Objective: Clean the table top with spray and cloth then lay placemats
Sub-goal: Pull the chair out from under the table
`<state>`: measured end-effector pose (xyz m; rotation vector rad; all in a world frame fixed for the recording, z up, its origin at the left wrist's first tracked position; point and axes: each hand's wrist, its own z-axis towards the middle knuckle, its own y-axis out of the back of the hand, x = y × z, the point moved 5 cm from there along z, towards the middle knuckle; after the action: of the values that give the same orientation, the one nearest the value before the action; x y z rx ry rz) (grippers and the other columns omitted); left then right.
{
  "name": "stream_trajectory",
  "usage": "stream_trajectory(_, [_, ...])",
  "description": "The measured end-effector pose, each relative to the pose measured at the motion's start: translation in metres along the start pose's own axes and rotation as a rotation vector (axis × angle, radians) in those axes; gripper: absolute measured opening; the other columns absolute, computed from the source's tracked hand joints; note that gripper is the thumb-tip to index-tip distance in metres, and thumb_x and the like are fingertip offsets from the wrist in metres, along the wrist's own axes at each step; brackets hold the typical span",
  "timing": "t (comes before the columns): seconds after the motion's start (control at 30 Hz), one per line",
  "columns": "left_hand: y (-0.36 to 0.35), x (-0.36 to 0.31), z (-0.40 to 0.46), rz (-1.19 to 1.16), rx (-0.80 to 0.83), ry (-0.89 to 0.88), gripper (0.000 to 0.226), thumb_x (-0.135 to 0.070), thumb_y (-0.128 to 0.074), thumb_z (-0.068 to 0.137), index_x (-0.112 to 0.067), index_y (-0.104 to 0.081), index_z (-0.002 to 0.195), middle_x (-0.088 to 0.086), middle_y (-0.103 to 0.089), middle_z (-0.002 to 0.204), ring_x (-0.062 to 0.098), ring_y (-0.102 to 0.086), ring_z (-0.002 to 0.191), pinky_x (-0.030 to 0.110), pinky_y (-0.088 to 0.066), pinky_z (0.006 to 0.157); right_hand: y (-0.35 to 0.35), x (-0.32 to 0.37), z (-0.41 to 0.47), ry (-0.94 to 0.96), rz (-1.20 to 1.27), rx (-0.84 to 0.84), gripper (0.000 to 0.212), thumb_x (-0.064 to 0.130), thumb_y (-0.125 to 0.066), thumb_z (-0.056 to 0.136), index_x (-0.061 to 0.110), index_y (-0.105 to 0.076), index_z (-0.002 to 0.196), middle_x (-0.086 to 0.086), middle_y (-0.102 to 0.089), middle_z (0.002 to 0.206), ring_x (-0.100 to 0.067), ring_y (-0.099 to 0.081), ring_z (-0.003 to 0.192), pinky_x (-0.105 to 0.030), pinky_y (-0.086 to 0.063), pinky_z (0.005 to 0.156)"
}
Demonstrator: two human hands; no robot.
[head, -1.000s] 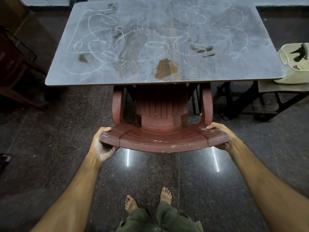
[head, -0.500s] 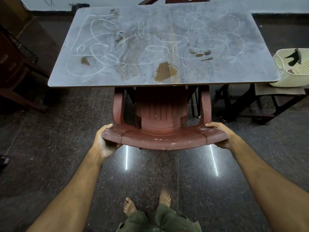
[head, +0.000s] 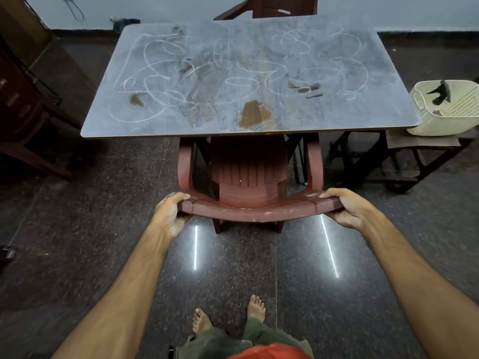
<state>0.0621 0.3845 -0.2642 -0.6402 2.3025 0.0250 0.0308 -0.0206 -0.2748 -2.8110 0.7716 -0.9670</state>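
The bench [head: 337, 120] stands at the centre of the scene, its grey top coated in dust, white looping scribbles and several brown smears. A reddish-brown plastic chair [head: 248, 177] is positioned at the near edge of the bench, its seat and armrests partly under the top.

Left hand [head: 168, 216]: fingers curled over the left end of the chair's top rail, thumb below, gripping the rail. Right hand [head: 350, 208]: fingers curled over the right end of the same rail, gripping it. Both arms are extended forward.

To the right of the bench, a cream plastic basket [head: 440, 120] rests on a low dark stand [head: 404, 156], just beside the bench's near right corner. A dark item lies inside the basket; its type cannot be determined. A second chair [head: 269, 9] stands at the far edge of the bench. Dark wooden furniture [head: 23, 104] occupies the left side. The person's bare feet [head: 228, 317] stand on the polished dark floor [head: 77, 229].
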Motion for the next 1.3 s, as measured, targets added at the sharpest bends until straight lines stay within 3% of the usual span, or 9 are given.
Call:
stream_trajectory(0.4, [-0.001, 0.001, -0.004, -0.067, 0.02, -0.057, 0.022, 0.009, -0.054, 0.089, -0.009, -0.056, 0.077, 0.01, -0.066, 0.076, 0.021, -0.063, 0.076, 0.027, -0.056, 0.05, -0.002, 0.002, 0.001, 0.004, -0.01, 0.031, 0.044, -0.005, -0.051, 0.09, -0.012, -0.05, 0.133, -0.026, -0.057, 0.134, -0.028, -0.063, 0.108, -0.029, -0.061, 0.063])
stream_trajectory(0.53, [0.001, 0.0, -0.002, -0.029, 0.011, -0.069, 0.019, 0.007, -0.055, 0.09, -0.009, -0.058, 0.079, 0.01, -0.066, 0.079, 0.02, -0.064, 0.077, 0.026, -0.057, 0.051, -0.002, 0.001, 0.003, 0.005, 0.001, 0.019, 0.043, -0.005, -0.052, 0.089, -0.012, -0.052, 0.132, -0.026, -0.058, 0.133, -0.032, -0.06, 0.119, -0.032, -0.062, 0.069])
stream_trajectory(0.63, [0.001, -0.001, -0.002, 0.008, -0.025, -0.078, 0.016, 0.003, -0.058, 0.091, -0.01, -0.059, 0.082, 0.01, -0.066, 0.082, 0.019, -0.065, 0.075, 0.028, -0.057, 0.052, -0.002, 0.0, 0.004, 0.023, -0.038, -0.024, 0.043, -0.003, -0.055, 0.085, -0.01, -0.056, 0.128, -0.026, -0.061, 0.128, -0.032, -0.062, 0.111, -0.037, -0.062, 0.076])
stream_trajectory(0.77, [0.006, 0.0, -0.001, 0.187, -0.126, -0.116, 0.004, -0.011, -0.063, 0.089, -0.013, -0.061, 0.089, 0.009, -0.066, 0.087, 0.021, -0.064, 0.078, 0.036, -0.057, 0.067, -0.004, 0.004, -0.002, 0.127, -0.29, -0.182, 0.016, 0.009, -0.06, 0.088, 0.003, -0.063, 0.102, -0.018, -0.066, 0.1, -0.026, -0.065, 0.09, -0.039, -0.059, 0.071])
stream_trajectory(0.83, [0.014, -0.006, -0.001, 0.396, -0.233, -0.193, 0.021, -0.028, -0.066, 0.083, -0.011, -0.062, 0.096, 0.008, -0.067, 0.093, 0.022, -0.063, 0.083, 0.034, -0.056, 0.067, -0.002, 0.014, -0.002, 0.293, -0.572, -0.303, 0.016, 0.016, -0.059, 0.092, 0.003, -0.066, 0.096, -0.015, -0.066, 0.092, -0.021, -0.06, 0.08, -0.034, -0.052, 0.069])
stream_trajectory(0.93, [0.02, -0.01, -0.002, 0.549, -0.313, -0.255, 0.048, -0.047, -0.068, 0.074, -0.01, -0.067, 0.105, 0.003, -0.068, 0.098, 0.023, -0.064, 0.094, 0.04, -0.056, 0.085, -0.002, 0.02, 0.0, 0.471, -0.78, -0.363, 0.013, 0.023, -0.061, 0.09, 0.013, -0.07, 0.088, -0.007, -0.07, 0.091, -0.022, -0.061, 0.083, -0.037, -0.051, 0.08])
stream_trajectory(1.0, [0.014, -0.008, -0.007, 0.436, -0.281, -0.255, 0.028, -0.032, -0.072, 0.083, -0.008, -0.069, 0.097, -0.001, -0.066, 0.086, 0.018, -0.061, 0.089, 0.035, -0.051, 0.084, -0.001, 0.016, 0.004, 0.481, -0.791, -0.36, 0.016, 0.021, -0.061, 0.088, 0.013, -0.073, 0.084, -0.003, -0.072, 0.086, -0.022, -0.064, 0.082, -0.039, -0.053, 0.082])
stream_trajectory(1.07, [0.009, -0.007, -0.008, 0.396, -0.285, -0.268, 0.011, -0.02, -0.071, 0.087, -0.013, -0.065, 0.081, -0.004, -0.061, 0.077, 0.016, -0.057, 0.084, 0.029, -0.043, 0.078, -0.003, 0.013, 0.005, 0.477, -0.792, -0.341, 0.021, 0.016, -0.057, 0.087, 0.005, -0.071, 0.078, -0.001, -0.064, 0.074, -0.018, -0.056, 0.072, -0.033, -0.047, 0.071])
stream_trajectory(1.3, [0.01, -0.006, 0.0, 0.369, -0.308, -0.265, 0.02, -0.014, -0.068, 0.086, -0.017, -0.058, 0.069, -0.005, -0.056, 0.071, 0.009, -0.05, 0.069, 0.026, -0.038, 0.077, -0.002, 0.01, 0.008, 0.478, -0.786, -0.326, 0.024, 0.009, -0.052, 0.088, -0.006, -0.065, 0.074, -0.009, -0.049, 0.065, -0.021, -0.043, 0.064, -0.032, -0.036, 0.061])
